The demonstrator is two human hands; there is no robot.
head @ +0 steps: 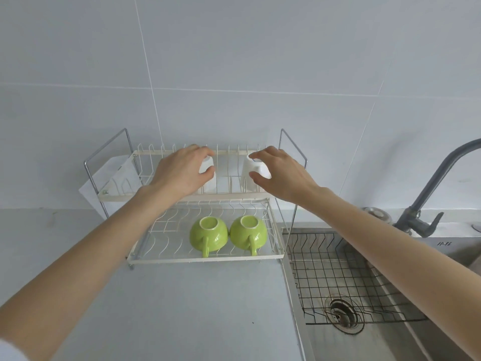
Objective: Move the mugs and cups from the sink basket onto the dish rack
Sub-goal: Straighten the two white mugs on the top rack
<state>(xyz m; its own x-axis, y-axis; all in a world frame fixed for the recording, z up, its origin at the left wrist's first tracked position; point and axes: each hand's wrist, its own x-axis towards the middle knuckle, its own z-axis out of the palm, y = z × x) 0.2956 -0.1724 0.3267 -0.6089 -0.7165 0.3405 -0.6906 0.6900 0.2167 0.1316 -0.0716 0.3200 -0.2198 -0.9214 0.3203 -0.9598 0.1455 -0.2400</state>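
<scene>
A two-tier white wire dish rack (161, 259) stands on the counter against the wall. Two green mugs (209, 233) (248, 232) sit upside down side by side on its lower tier, handles toward me. On the upper tier, my left hand (179, 170) grips a white cup (208, 175) held upside down among the prongs. My right hand (283, 173) grips a second white cup (251, 170), also inverted, near the tier's right end. The black wire sink basket (338, 272) in the sink holds nothing.
A steel sink (390, 342) with a round drain (343, 312) lies at the right. A grey tap (432, 188) rises behind it. A white board (112, 175) leans in the rack's upper left. Grey counter (182, 308) spreads in front of the rack.
</scene>
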